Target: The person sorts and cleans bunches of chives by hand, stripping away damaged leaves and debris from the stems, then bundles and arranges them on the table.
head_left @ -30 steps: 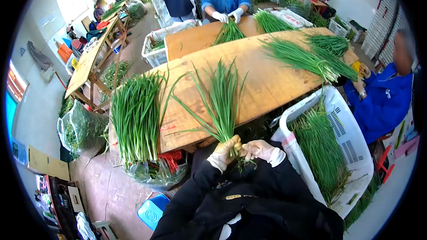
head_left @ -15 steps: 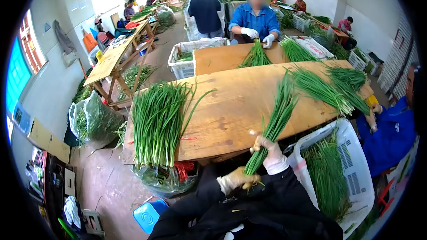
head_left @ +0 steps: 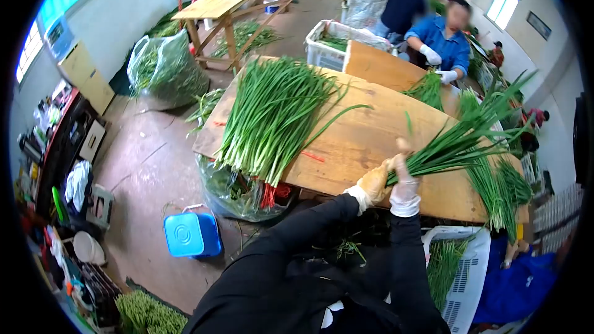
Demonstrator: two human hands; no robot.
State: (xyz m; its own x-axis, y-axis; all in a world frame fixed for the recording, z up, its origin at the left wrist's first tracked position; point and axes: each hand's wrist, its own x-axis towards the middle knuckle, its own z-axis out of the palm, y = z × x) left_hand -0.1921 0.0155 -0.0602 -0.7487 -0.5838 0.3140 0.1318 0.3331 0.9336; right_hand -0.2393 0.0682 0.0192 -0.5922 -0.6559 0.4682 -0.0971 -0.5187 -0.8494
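My left hand [head_left: 372, 184], in a yellowish glove, closes on the stem ends of a bunch of garlic chives [head_left: 455, 148]. Just beside it, my right hand [head_left: 404, 188], in a pale glove, grips the same bunch. The leaves fan out to the upper right over the wooden table [head_left: 371, 130]. A big laid-out pile of chives [head_left: 266, 117] covers the table's left end, its white stem ends toward me. More chives [head_left: 489, 192] lie at the right end, partly behind the held leaves.
Beside my right arm stands a white crate [head_left: 473, 272] with chives inside. A blue lidded bucket [head_left: 192, 235] sits on the floor to the left. Bagged greens [head_left: 164, 71] stand beyond it. Across the table a person in blue [head_left: 455, 43] handles chives; another blue sleeve is at right.
My view has swung left and downward. Both hands have brought the bunch up over the table edge, and its leaves now lean to the right instead of pointing away from me.
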